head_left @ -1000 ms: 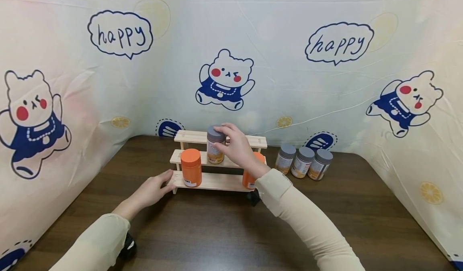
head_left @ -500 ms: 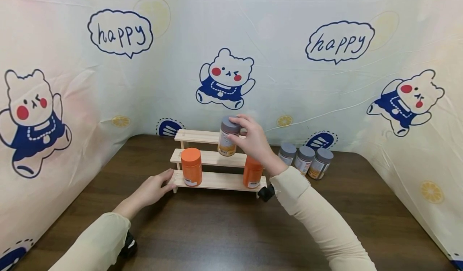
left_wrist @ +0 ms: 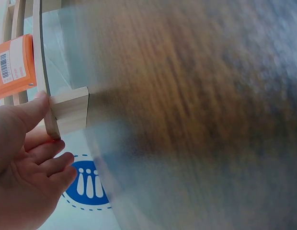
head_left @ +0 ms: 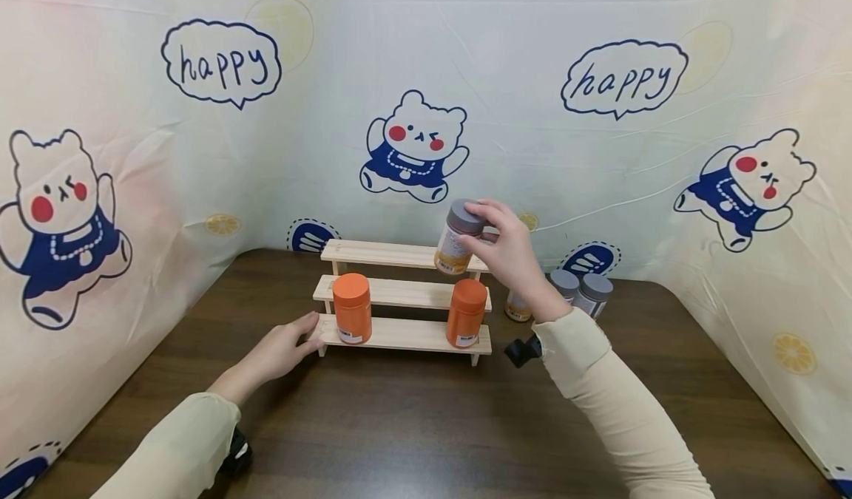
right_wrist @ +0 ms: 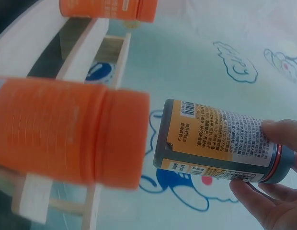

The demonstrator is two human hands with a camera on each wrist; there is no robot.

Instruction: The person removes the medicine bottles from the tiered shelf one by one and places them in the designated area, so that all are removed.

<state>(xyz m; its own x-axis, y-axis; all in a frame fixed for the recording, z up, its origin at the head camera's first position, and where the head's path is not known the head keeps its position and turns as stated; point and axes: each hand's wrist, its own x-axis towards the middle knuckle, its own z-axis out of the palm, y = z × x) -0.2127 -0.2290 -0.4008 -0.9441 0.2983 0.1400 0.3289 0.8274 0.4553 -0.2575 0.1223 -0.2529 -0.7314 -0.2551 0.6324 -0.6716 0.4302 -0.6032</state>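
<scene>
My right hand holds a grey-lidded jar by its lid, in the air over the right end of a three-tier wooden display rack. In the right wrist view the jar shows an orange and white printed label, with thumb and fingers on either side near its lid. My left hand pinches the left end of the rack's lowest plank, thumb above and fingers beneath in the left wrist view. Two orange jars stand upright on that lowest tier, the left one near my left hand and the right one below the held jar.
Right of the rack, grey-lidded jars stand on the dark wooden table. One jar is partly behind my right hand, and two others are beside it. A printed cloth hangs behind the table.
My right hand has lifted the grey-lidded jar off the middle tier and carried it up and to the right, tilting it slightly. My left hand and the orange jars stay in place.
</scene>
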